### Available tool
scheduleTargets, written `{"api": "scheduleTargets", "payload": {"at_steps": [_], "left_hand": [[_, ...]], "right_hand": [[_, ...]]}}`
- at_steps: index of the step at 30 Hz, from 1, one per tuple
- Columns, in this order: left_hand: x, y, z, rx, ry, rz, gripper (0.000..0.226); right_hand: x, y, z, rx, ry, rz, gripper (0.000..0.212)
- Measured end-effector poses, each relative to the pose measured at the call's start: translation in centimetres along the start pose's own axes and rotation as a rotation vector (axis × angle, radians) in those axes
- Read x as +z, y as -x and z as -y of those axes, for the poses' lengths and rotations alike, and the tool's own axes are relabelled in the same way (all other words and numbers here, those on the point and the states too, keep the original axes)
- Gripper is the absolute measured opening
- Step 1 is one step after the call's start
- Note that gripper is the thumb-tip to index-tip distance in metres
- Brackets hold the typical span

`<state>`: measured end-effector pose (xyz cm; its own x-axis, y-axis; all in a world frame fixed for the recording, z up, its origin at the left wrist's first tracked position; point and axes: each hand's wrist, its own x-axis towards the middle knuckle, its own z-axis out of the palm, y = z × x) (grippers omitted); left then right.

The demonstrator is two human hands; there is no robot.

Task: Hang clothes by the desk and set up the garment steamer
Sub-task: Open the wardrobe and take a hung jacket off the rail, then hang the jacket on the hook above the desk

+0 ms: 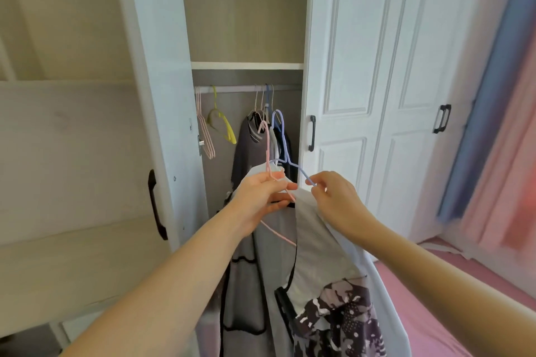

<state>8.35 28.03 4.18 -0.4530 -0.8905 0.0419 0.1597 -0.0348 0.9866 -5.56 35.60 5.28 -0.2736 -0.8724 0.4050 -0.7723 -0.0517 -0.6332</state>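
Camouflage-print garment [342,319] hangs lowest in view, below a grey garment [313,240] held up before the open wardrobe [246,65]. Left hand [262,200] grips a pink hanger [268,153] with curled fingers; right hand [336,200] pinches a blue hanger [285,151] arm and the grey cloth. Behind, rail [232,88] carries a yellow hanger [223,122] and dark clothes [249,151].

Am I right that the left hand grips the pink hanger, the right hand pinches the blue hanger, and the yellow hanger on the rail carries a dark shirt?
Not quite. In the head view the yellow hanger hangs bare on the rail. The rest stands: left hand grips the pink hanger, right hand pinches the blue hanger.
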Motion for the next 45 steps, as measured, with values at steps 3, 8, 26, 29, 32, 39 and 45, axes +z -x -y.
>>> {"api": "scheduleTargets", "payload": {"at_steps": [3, 8, 26, 29, 32, 39, 45], "left_hand": [[0.2, 3.0, 0.4, -0.006, 0.009, -0.008, 0.032], [0.7, 8.7, 1.0, -0.016, -0.030, 0.005, 0.029], [0.8, 25.3, -0.8, 0.059, -0.051, -0.023, 0.021], [1.0, 27.2, -1.1, 0.072, -0.042, -0.057, 0.022], [1.6, 29.1, -1.3, 0.094, -0.049, -0.102, 0.020], [3.4, 33.9, -1.2, 0.133, 0.096, -0.270, 0.010], [3.5, 38.2, -1.3, 0.140, 0.272, -0.340, 0.023]], "right_hand": [[-0.4, 3.3, 1.2, 0.015, 0.007, 0.025, 0.029], [-0.1, 8.2, 2.0, 0.063, 0.009, 0.008, 0.027], [-4.4, 22.9, 8.4, 0.016, 0.026, 0.004, 0.026], [-5.5, 24.2, 8.6, -0.034, 0.034, 0.023, 0.025], [-6.6, 25.6, 8.9, -0.083, 0.036, 0.039, 0.023], [-9.7, 29.5, 9.7, -0.220, -0.047, 0.133, 0.019], [-10.0, 31.6, 10.9, -0.396, -0.120, 0.171, 0.019]]}}
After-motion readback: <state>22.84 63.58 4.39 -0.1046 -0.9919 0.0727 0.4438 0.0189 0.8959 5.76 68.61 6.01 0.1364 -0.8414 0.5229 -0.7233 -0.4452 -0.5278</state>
